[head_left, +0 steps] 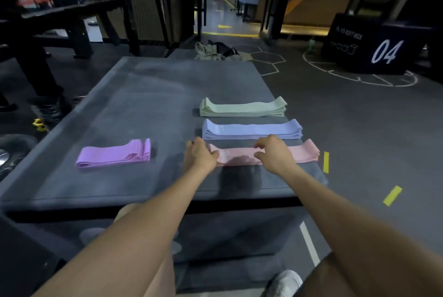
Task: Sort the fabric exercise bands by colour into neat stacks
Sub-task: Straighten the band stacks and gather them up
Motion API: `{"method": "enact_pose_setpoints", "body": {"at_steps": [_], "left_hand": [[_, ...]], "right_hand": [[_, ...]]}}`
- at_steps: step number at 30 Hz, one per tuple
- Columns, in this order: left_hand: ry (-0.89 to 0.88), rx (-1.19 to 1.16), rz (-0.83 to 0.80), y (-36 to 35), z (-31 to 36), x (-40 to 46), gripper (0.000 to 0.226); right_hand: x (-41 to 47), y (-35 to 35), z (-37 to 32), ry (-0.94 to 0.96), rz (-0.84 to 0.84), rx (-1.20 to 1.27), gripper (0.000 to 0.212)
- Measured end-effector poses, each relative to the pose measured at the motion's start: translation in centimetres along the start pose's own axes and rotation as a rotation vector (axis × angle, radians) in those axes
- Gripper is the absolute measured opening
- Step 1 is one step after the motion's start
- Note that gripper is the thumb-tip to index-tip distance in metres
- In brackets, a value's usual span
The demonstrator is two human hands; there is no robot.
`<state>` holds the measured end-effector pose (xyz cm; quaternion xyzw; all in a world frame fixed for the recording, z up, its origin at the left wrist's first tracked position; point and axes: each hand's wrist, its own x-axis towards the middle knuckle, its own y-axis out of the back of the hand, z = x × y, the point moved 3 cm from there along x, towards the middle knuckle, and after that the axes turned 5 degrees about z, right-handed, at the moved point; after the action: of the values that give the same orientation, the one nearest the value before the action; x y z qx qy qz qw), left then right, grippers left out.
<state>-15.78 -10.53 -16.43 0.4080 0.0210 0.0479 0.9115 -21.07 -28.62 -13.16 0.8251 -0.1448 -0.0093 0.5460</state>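
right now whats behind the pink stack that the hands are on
Behind the pink stack lies the blue stack, then the green stack, all on the grey mat. The left hand and right hand cover parts of the pink stack.

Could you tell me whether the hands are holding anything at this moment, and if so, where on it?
The left hand touches the left end of the pink stack; whether it pinches it cannot be told. The right hand hovers over its middle, holding nothing.
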Motion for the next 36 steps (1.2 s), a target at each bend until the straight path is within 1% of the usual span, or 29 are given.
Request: {"method": "enact_pose_setpoints", "body": {"at_steps": [3,5,8,10,12,15,18,19,21,23,25,27,30,32,34,35,36], "left_hand": [[0.128,0.050,0.021,-0.8,0.6,0.0,0.053],[0.219,0.071,0.018,-1.2,0.8,0.2,0.058],[0.300,0.103,0.016,-1.6,0.8,0.7,0.052],[0.296,0.132,0.003,-1.5,0.9,1.0,0.040],[0.279,0.169,-0.037,-1.4,1.1,1.3,0.033],[0.278,0.179,-0.083,-1.2,1.4,1.7,0.033],[0.286,0.136,-0.123,-1.1,1.3,1.7,0.032],[0.277,0.102,-0.139,-1.2,1.2,1.6,0.027],[0.288,-0.016,-0.166,-1.0,1.0,1.7,0.006],[0.315,-0.116,-0.165,-0.3,0.7,1.8,0.007],[0.311,-0.155,-0.132,1.4,0.2,2.3,0.011],[0.310,-0.158,-0.103,3.4,-0.4,2.9,0.017],[0.280,-0.136,-0.008,6.7,-0.7,3.7,0.016],[0.254,-0.098,0.060,8.1,-0.2,4.4,0.028],[0.208,-0.093,0.076,8.2,1.5,4.4,0.033],[0.182,-0.109,0.065,7.9,2.8,3.9,0.028],[0.148,-0.126,0.046,7.4,4.2,3.2,0.018]], "right_hand": [[0.2,-0.2,2.7,-0.005,0.004,-0.006,0.029],[0.2,-0.7,3.9,-0.003,-0.005,-0.010,0.026],[0.2,-1.5,4.7,0.037,0.005,-0.013,0.017],[0.1,-1.8,4.9,0.057,0.020,-0.016,0.015],[0.2,-1.9,5.1,0.064,0.040,-0.005,0.016],[0.2,-2.0,5.4,0.065,0.048,0.011,0.018],[0.3,-2.0,5.4,0.047,0.032,0.011,0.020],[0.4,-1.9,5.4,0.039,0.021,0.016,0.020],[0.7,-1.8,5.1,0.014,-0.004,0.036,0.021],[0.8,-1.6,4.5,-0.005,-0.024,0.049,0.023],[0.9,-1.7,3.8,0.004,-0.040,0.052,0.024],[0.9,-1.9,3.1,0.004,-0.057,0.056,0.023],[1.0,-2.1,2.0,-0.003,-0.078,0.062,0.024],[1.1,-1.9,1.4,-0.003,-0.078,0.067,0.027],[1.2,-1.4,1.2,-0.010,-0.069,0.071,0.028],[1.3,-1.1,1.4,-0.010,-0.065,0.081,0.028],[1.4,-0.9,1.6,-0.011,-0.064,0.091,0.027]]}}
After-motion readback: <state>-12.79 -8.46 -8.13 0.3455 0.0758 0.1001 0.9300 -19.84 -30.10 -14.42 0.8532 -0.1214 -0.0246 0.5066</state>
